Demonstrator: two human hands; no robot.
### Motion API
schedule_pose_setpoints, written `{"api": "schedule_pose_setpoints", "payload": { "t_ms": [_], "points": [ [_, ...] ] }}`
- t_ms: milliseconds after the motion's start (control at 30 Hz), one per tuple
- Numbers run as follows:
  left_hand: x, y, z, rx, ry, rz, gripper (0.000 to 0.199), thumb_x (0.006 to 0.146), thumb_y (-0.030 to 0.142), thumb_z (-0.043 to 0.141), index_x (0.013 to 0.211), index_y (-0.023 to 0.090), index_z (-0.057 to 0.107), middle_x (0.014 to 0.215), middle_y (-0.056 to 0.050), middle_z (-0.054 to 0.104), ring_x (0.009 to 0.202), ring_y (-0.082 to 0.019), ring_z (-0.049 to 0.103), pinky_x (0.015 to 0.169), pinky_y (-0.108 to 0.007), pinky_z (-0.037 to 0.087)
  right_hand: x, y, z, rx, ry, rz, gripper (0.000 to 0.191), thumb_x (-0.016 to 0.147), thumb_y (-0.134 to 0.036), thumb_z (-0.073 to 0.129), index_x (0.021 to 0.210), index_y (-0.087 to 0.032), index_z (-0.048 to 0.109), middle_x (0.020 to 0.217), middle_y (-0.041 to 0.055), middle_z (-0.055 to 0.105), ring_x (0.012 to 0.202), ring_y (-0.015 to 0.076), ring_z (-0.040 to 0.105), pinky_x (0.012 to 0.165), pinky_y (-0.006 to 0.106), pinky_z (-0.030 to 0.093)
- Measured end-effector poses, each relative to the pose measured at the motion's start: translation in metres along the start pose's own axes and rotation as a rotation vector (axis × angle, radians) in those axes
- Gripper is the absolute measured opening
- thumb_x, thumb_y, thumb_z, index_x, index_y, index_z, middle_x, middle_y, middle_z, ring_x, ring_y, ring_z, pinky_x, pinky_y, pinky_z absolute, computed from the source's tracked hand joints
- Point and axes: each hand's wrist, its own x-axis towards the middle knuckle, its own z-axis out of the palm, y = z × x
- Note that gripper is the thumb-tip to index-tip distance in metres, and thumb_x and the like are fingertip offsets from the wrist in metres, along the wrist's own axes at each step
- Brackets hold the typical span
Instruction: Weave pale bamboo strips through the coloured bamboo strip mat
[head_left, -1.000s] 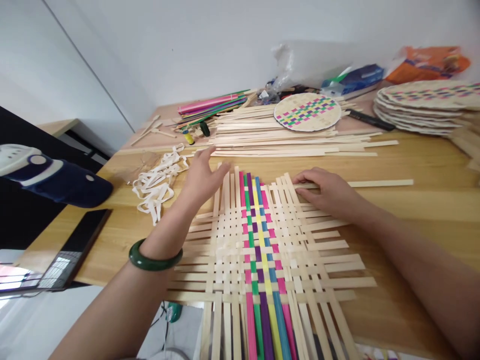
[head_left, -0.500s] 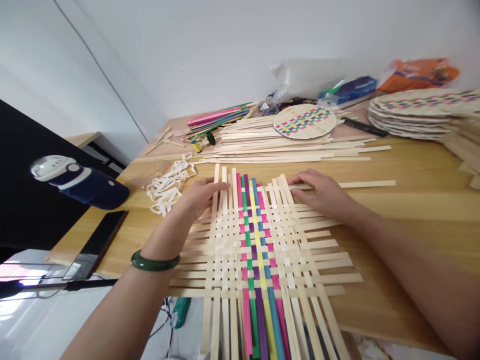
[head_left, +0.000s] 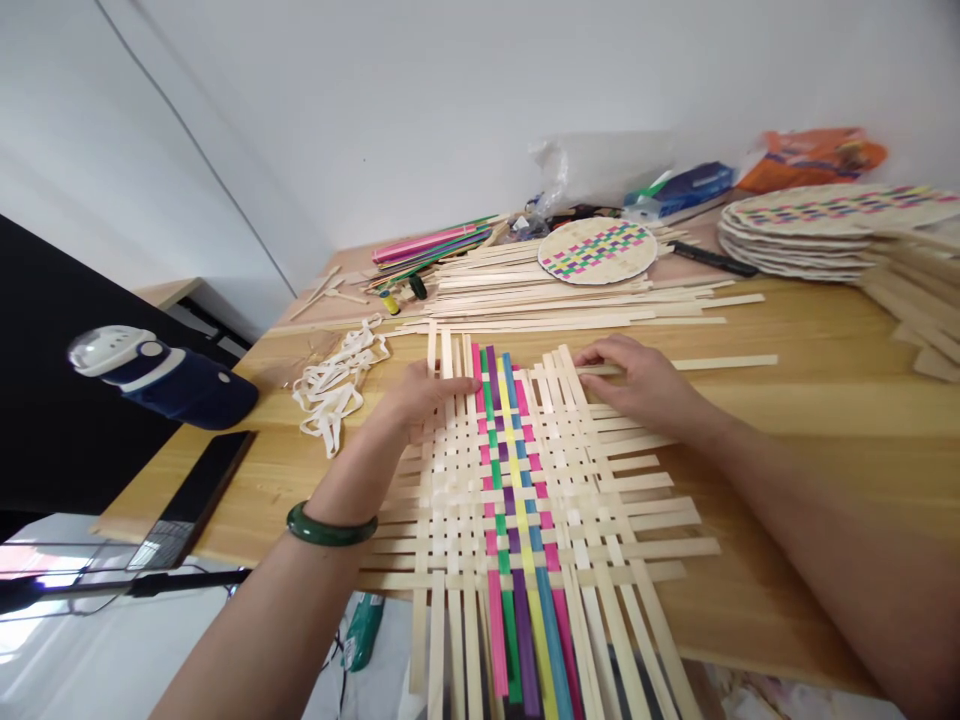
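Note:
A woven mat (head_left: 457,500) of pale flat strips, with pink, green, purple, yellow and blue strips down its middle, lies at the table's front edge, its long ends overhanging. My left hand (head_left: 427,398), with a green bangle on the wrist, rests at the mat's upper left; its thumb reaches across the upright strips to the pink one and the other fingers are partly hidden. At the upper right corner, my right hand (head_left: 619,375) pinches a pale loose strip (head_left: 727,362), which sticks out to the right beyond the hand.
Behind the mat lie loose strips (head_left: 525,300) and a round woven piece (head_left: 598,250). A stack of round pieces (head_left: 810,235) stands back right. To the left are white ribbon (head_left: 330,385), a blue bottle (head_left: 180,385) and a dark flat object (head_left: 196,490).
My left hand has slid right over the upright strips, its thumb now at the pink one. My right hand keeps its pinch on the loose strip. The view has shifted slightly.

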Motion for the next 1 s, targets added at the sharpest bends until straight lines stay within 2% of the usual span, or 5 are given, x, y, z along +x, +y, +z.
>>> {"api": "schedule_pose_setpoints", "payload": {
  "t_ms": [233,467,700,867,1000],
  "points": [
    [-0.002,0.001,0.003,-0.124,-0.005,-0.093,0.022,0.055,0.006,0.080,0.067,0.017,0.064,0.057,0.000,0.068,0.048,-0.015,0.064,0.050,-0.026,0.056,0.000,-0.003,-0.001,-0.024,-0.097,0.070,0.016,0.079,-0.031,0.055,0.087,-0.022,0.066,0.095,0.0053,0.073,0.089,0.0236,0.067,0.081,0.039,0.053],
    [-0.004,0.007,0.003,-0.221,-0.106,-0.190,0.015,0.063,0.004,0.077,0.072,0.013,0.068,0.064,-0.007,0.073,0.054,-0.019,0.069,0.057,-0.031,0.061,0.000,0.001,-0.003,-0.023,-0.097,0.104,0.016,0.079,-0.028,0.057,0.090,-0.023,0.068,0.097,0.0034,0.074,0.089,0.0224,0.069,0.084,0.037,0.054],
    [0.004,0.003,-0.005,-0.179,-0.121,-0.282,0.006,0.072,0.005,0.070,0.069,0.010,0.069,0.062,-0.010,0.073,0.051,-0.019,0.069,0.052,-0.030,0.061,0.000,-0.001,-0.005,0.082,-0.084,0.113,0.019,0.080,-0.033,0.057,0.089,-0.022,0.069,0.098,0.0047,0.074,0.093,0.0222,0.068,0.082,0.035,0.056],
    [0.006,-0.004,-0.005,-0.220,-0.147,-0.269,0.009,0.072,0.004,0.065,0.076,0.010,0.071,0.066,-0.010,0.074,0.056,-0.022,0.071,0.059,-0.032,0.063,0.001,-0.006,-0.009,0.079,-0.084,0.104,0.020,0.079,-0.036,0.058,0.088,-0.022,0.069,0.095,0.0051,0.074,0.089,0.0218,0.068,0.083,0.036,0.056],
    [0.005,-0.004,-0.003,-0.238,-0.157,-0.237,0.008,0.073,0.004,0.064,0.074,0.009,0.071,0.067,-0.011,0.074,0.058,-0.021,0.072,0.059,-0.030,0.062,0.004,-0.004,-0.022,-0.003,-0.122,0.116,0.027,0.078,-0.036,0.060,0.100,-0.022,0.069,0.104,0.0056,0.074,0.094,0.0231,0.068,0.085,0.036,0.055]
  ]
}}
